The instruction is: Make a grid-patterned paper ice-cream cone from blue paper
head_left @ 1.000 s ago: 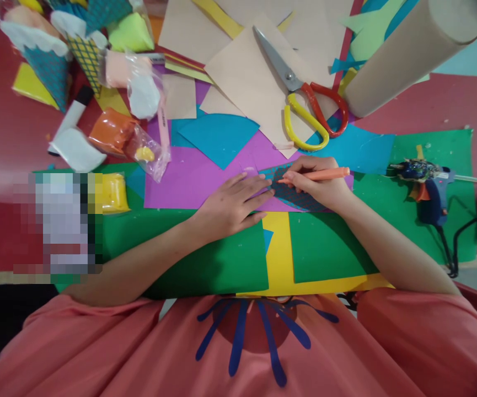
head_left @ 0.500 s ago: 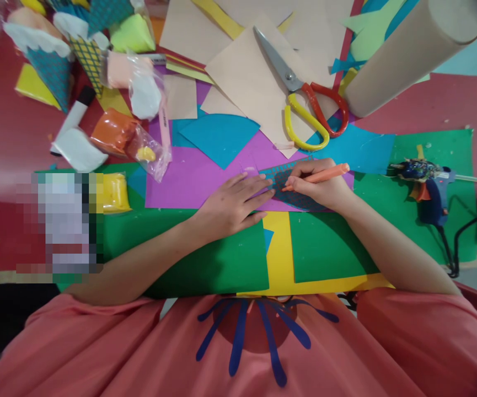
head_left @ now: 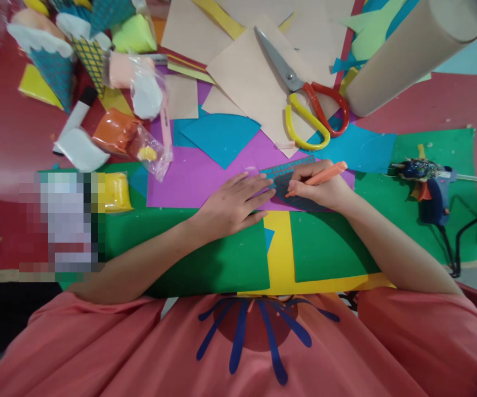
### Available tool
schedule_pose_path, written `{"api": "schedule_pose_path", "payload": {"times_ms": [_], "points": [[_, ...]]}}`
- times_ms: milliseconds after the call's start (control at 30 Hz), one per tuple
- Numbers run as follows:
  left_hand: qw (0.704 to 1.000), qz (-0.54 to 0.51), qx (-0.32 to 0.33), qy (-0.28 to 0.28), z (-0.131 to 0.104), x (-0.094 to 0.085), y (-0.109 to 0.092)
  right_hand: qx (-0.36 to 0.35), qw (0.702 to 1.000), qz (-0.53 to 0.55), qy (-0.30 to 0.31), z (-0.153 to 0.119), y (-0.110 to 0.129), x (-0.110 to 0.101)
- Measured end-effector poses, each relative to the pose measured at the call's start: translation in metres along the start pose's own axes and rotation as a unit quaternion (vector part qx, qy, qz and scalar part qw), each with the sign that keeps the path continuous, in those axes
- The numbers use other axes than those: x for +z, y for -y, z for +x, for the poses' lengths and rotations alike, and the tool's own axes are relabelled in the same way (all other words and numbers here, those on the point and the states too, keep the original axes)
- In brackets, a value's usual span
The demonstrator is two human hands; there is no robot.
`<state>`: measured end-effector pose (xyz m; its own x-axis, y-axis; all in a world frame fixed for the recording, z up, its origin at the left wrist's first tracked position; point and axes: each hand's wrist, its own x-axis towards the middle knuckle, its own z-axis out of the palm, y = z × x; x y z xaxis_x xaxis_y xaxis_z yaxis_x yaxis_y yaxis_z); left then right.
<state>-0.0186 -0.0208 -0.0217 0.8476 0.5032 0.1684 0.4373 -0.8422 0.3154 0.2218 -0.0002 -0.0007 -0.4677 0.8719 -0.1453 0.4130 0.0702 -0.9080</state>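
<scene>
My right hand (head_left: 319, 184) is closed round an orange marker pen (head_left: 325, 173), its tip down on a blue sheet piece (head_left: 291, 168) covered with a grid of lines. Flat beside it, my left hand (head_left: 238, 201) lies with fingers stretched out, the fingertips on the left end of that blue piece. Under both is a purple sheet (head_left: 172, 184). A blue fan-shaped piece (head_left: 221, 135) lies just beyond my left hand. Scissors (head_left: 300, 94) with one red and one yellow handle rest on beige sheets (head_left: 238, 71) past my right hand.
Green sheets (head_left: 205, 259) and a yellow sheet (head_left: 279, 248) cover the near table. A glue gun (head_left: 434, 193) lies at right, below a large beige roll (head_left: 412, 60). At left are paper cones (head_left: 52, 66), bagged orange clay (head_left: 116, 129) and a white marker (head_left: 73, 121).
The marker tip has shifted slightly right and down on the blue gridded piece, with my right hand moving along. My left hand stays in place.
</scene>
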Motion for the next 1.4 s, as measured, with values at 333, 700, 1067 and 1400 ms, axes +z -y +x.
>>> {"api": "schedule_pose_path", "payload": {"times_ms": [333,700,1067,1400], "points": [[1.000,-0.012,-0.002,0.000,-0.0004,0.0003,-0.0002,-0.036,0.999,0.008,0.015,-0.0005,0.0003,-0.0008],[1.000,-0.015,-0.004,-0.002,-0.0003,0.0008,0.0000,-0.023,0.999,-0.016,0.040,-0.0012,-0.0018,-0.0026],[1.000,-0.005,-0.003,0.000,0.0001,0.0008,-0.0003,-0.011,0.996,0.058,-0.065,0.0015,-0.0030,-0.0001],[1.000,0.012,0.004,0.029,-0.0011,0.0009,-0.0011,0.012,0.975,0.162,-0.152,-0.0017,0.0014,-0.0024]]}}
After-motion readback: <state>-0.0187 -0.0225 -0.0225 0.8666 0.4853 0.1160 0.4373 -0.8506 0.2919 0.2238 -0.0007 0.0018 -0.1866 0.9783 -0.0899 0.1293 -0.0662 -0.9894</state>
